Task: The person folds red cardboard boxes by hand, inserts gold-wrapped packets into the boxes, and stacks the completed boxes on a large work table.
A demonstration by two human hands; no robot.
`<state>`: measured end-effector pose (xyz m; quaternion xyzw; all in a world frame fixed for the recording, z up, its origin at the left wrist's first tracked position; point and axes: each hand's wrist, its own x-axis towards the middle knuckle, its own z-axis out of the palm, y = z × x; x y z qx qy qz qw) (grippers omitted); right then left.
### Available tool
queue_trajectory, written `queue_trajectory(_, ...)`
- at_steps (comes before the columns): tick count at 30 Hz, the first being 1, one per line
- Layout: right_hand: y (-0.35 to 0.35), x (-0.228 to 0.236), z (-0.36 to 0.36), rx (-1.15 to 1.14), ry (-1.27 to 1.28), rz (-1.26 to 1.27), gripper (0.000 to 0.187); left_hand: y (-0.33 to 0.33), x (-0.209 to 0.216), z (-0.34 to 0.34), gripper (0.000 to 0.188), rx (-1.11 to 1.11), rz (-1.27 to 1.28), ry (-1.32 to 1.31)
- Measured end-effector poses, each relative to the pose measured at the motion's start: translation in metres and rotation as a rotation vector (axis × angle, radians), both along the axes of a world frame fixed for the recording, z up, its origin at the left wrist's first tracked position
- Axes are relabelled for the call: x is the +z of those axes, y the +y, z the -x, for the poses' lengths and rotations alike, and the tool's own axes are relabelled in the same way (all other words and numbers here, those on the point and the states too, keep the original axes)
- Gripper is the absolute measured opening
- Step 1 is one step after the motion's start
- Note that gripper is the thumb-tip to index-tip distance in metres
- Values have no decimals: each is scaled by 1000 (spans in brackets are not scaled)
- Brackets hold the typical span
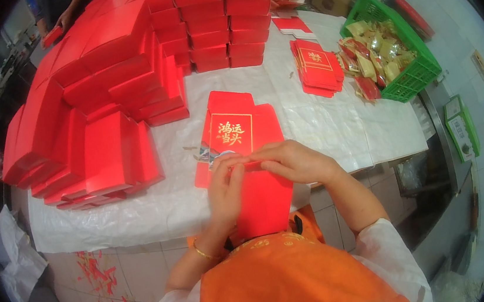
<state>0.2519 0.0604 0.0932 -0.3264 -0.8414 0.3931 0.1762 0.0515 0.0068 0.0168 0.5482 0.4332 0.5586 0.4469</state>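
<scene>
A red cardboard box blank (263,199) with gold lettering in a gold frame lies partly unfolded in front of me, its near panel reaching over the table edge toward my orange apron. My left hand (225,189) is closed on its middle crease, thumb and fingers pinched together. From the other side my right hand (296,162) grips the same crease, its fingertips meeting those of the left. The fingers partly cover the fold between the printed panel and the plain near panel.
Finished red boxes (107,76) are piled at the left and back of the white-covered table (358,133). Flat red blanks (319,69) lie farther right, beside a green basket (408,77) of gold and red packets. Other people's hands (66,19) show at the far edge.
</scene>
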Motion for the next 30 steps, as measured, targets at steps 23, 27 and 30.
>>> queue_trajectory(23,-8,-24,-12,-48,130,40,51,-9,-5,4,56,-129,-8,117)
queue_trajectory(27,-8,-19,-12,-29,103,73,50,-10,-12,3,64,-138,-31,84)
queue_trajectory(30,-7,-21,-13,25,82,71,50,-12,-9,2,66,-116,-83,117)
